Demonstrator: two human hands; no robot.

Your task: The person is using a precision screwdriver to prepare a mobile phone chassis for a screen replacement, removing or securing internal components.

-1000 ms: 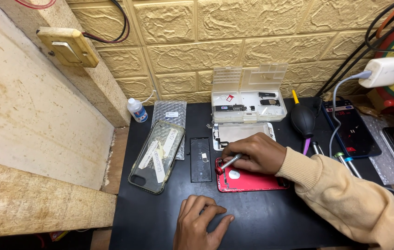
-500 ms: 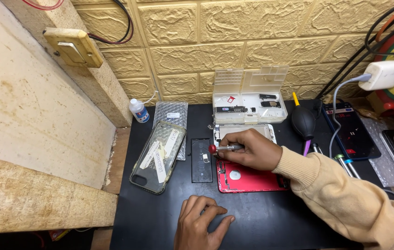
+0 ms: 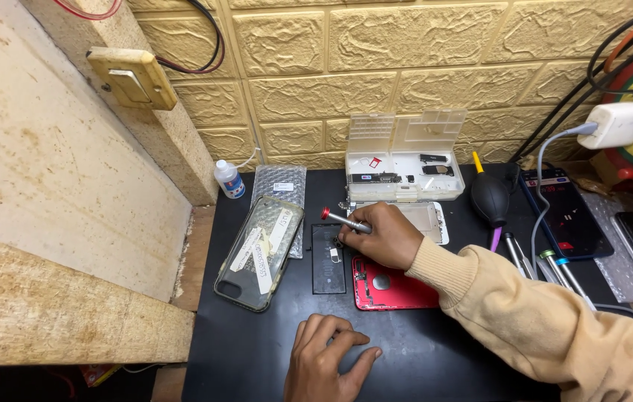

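Clear parts box (image 3: 404,160), black dust blower (image 3: 490,197), small bottle (image 3: 228,179).

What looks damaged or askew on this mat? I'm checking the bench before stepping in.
The glass screen panel on the left lies tilted across the black mat with strips of tape stuck over it. The red phone shell lies open under the right hand, which holds a screwdriver. Nothing looks spilled.
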